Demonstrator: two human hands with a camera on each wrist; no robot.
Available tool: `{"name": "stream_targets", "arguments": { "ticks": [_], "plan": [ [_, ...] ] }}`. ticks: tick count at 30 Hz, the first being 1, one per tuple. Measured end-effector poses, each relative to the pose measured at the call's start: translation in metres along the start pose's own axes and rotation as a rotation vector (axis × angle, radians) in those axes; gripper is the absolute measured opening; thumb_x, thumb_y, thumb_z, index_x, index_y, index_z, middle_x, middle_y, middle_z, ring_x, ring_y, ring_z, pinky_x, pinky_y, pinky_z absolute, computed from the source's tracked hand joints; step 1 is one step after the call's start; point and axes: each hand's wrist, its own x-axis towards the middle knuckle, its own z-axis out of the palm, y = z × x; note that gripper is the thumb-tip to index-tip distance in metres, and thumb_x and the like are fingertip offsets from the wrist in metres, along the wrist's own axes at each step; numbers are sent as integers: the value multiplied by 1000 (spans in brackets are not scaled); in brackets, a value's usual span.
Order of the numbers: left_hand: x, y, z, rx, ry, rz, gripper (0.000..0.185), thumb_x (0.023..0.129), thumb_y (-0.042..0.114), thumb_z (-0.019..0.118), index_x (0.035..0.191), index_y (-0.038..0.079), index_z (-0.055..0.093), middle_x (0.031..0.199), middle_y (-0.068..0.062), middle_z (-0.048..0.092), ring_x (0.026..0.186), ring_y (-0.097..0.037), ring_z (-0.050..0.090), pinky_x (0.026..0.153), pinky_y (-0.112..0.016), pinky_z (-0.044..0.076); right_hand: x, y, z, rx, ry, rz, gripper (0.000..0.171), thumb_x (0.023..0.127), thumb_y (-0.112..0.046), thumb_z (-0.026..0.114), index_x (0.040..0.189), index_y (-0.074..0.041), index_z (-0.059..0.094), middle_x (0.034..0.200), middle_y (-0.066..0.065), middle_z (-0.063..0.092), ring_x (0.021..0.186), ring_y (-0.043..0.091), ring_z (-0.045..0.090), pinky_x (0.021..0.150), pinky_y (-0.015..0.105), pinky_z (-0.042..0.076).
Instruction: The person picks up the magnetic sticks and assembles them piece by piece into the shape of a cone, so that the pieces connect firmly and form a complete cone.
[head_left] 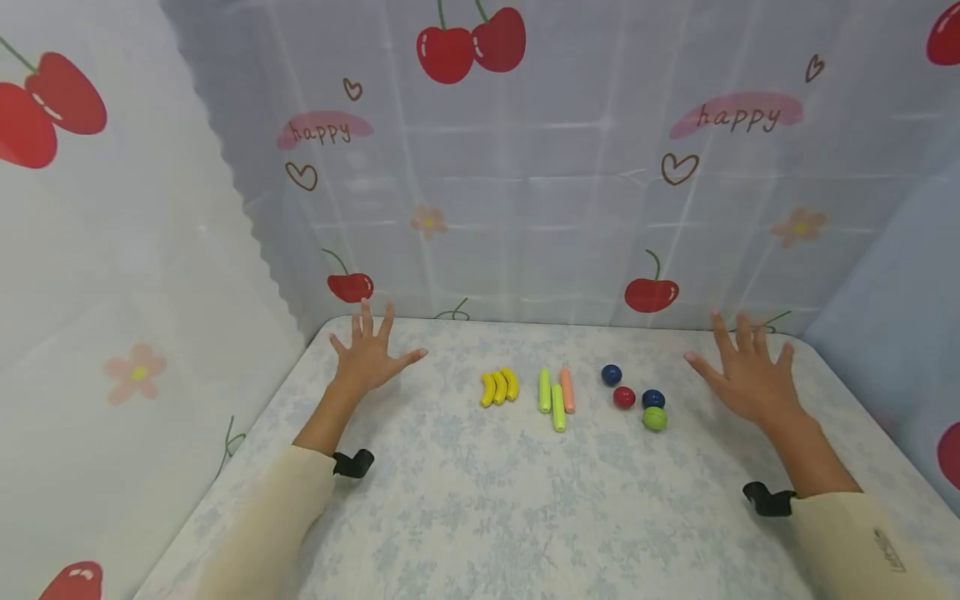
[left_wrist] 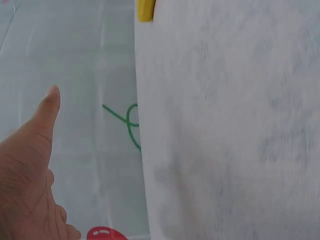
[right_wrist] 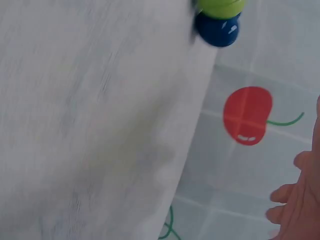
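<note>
Head view: my left hand [head_left: 370, 357] and right hand [head_left: 746, 375] spread wide, holding nothing, flanking three yellow banana-shaped pieces [head_left: 499, 387], long axes pointing far, mid-table. Left wrist view: one banana end at the top. Right wrist view: green ball [right_wrist: 221, 7] touching blue ball [right_wrist: 217, 30].

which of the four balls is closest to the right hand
The green ball, at the lower right of the cluster, next to the right hand. The two blue balls and the red ball sit farther left or farther back.
</note>
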Motion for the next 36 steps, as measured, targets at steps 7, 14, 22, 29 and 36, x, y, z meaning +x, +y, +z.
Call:
{"name": "stream_targets", "arguments": {
  "ticks": [7,14,22,29,36],
  "plan": [
    [-15,32,13,-133,-68,41,106,88,74,57,165,20,7,166,-27,4,150,-49,19,111,-77,11,-8,-26,-6,140,-92,13,91,104,-65,33,161,-2,-1,157,42,10,144,59,11,107,80,10],
    [-25,63,27,-235,-154,79,93,91,67,62,163,20,25,164,-21,26,142,-44,40,104,-66,40,-12,-41,-5,225,-221,-9,89,104,-62,37,158,7,17,154,40,25,139,59,28,107,74,25],
    [-27,88,47,-249,-160,130,70,94,57,65,150,17,52,142,-14,58,125,-32,58,90,-53,54,-16,-49,4,195,-243,-43,60,100,-38,63,139,7,53,128,34,60,109,49,61,85,63,52],
    [-22,104,51,-188,-149,122,45,95,52,67,122,16,70,111,-10,67,84,-21,63,61,-34,51,-14,-56,10,222,-286,-58,52,98,-35,67,131,5,62,123,30,64,100,42,67,81,56,56],
    [-17,120,52,-98,-243,77,40,94,51,67,104,13,71,104,-8,62,83,-23,56,64,-38,50,-14,-58,19,274,-320,-90,49,97,-30,69,131,5,64,122,30,65,93,35,66,79,52,57]
  ]
}}
